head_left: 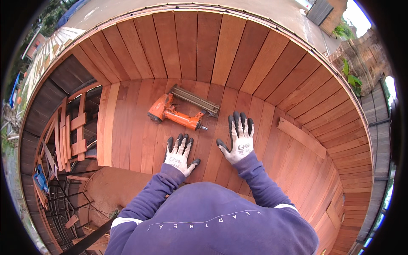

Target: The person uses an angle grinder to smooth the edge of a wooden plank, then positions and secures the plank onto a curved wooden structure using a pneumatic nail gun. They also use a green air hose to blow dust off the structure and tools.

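Note:
Both my hands wear white work gloves with black fingertips. My left hand rests on the wooden floor boards, its fingers spread and nothing in it. To its right, my right hand lies flat on the boards too, fingers apart and empty. Just beyond them an orange nail gun lies on its side, with a long metal magazine pointing to the right. Its air fitting ends a short way left of my right fingertips. Neither hand touches the tool.
A curved wall of upright reddish planks rings the floor. One loose board lies at the right. On the left, the flooring ends at an open frame holding loose planks and a blue tool. A lower level shows beneath.

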`<state>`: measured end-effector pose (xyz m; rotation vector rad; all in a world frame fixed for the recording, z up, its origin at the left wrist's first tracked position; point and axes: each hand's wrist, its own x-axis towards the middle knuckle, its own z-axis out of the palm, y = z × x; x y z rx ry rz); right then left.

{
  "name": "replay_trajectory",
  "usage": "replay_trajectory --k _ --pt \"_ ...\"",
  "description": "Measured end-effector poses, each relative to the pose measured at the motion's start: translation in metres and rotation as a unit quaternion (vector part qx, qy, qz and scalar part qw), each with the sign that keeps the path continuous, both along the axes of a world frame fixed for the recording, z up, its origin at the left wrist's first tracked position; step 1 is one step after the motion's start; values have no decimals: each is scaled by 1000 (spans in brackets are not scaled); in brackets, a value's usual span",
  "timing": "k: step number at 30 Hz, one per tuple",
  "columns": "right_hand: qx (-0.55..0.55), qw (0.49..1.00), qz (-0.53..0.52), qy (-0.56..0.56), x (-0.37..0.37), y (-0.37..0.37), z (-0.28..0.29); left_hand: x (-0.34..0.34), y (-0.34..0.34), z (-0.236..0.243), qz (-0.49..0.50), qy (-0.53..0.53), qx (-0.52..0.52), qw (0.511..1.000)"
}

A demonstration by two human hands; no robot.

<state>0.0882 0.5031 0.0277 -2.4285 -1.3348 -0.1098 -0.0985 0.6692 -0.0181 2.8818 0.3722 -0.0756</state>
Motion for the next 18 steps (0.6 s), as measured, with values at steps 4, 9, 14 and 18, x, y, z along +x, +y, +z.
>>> replay_trajectory --k 4,9,14,18 --pt "-159 987 13 29 17 8 -35 7 1 8 -1 18 -15 1000" --pt "-154 987 28 38 20 13 -38 5 0 5 9 24 -22 999" --pt "-138 990 38 2 23 21 -48 -1 4 3 21 -15 -26 999" --pt "-94 995 35 -10 26 27 -55 -12 -3 6 112 -103 23 988"
